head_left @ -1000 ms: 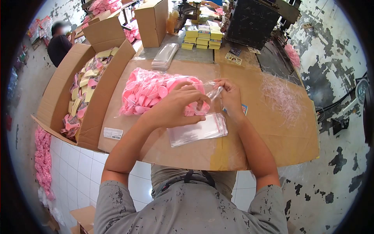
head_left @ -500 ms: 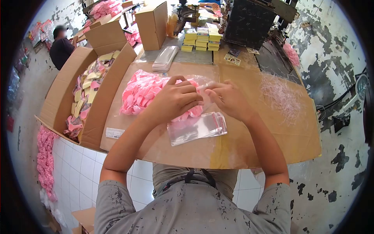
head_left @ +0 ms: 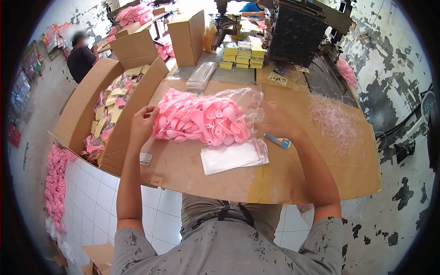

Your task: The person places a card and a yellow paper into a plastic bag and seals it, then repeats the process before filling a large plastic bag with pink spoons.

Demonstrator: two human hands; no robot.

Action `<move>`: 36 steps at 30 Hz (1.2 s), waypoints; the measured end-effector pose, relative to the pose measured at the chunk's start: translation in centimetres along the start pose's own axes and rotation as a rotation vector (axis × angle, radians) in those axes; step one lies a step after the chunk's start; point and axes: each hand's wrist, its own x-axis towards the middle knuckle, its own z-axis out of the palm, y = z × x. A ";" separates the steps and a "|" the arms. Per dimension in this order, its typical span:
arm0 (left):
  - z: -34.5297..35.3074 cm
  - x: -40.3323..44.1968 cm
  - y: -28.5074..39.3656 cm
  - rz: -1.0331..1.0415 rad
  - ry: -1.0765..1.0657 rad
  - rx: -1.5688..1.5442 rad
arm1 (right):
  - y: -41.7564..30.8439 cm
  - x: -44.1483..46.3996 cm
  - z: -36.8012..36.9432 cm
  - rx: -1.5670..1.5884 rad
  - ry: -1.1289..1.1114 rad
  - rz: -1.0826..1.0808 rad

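A clear plastic bag of pink spoons lies across the cardboard-covered table, its loose end toward the right. My left hand has its fingers closed at the bag's left end. At the loose plastic end is my right hand, its fingers blurred, so I cannot tell whether they grip it. Just below the bag rests a stack of flat clear sleeves. Beside my right wrist lies a small blue and yellow item.
An open carton of packed pink pieces with yellow cards stands at left. Behind are more clear sleeves, stacked yellow cards and a black machine. Clear plastic strips lie at right. Another person sits far left.
My left hand has moved left from the middle of the spoon bag to its left end. More spoons show now, and the blue and yellow item has come into view.
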 end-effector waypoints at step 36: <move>5.2 6.0 -4.1 0.244 0.251 -0.120 | 6.9 2.7 4.0 0.003 0.464 -0.266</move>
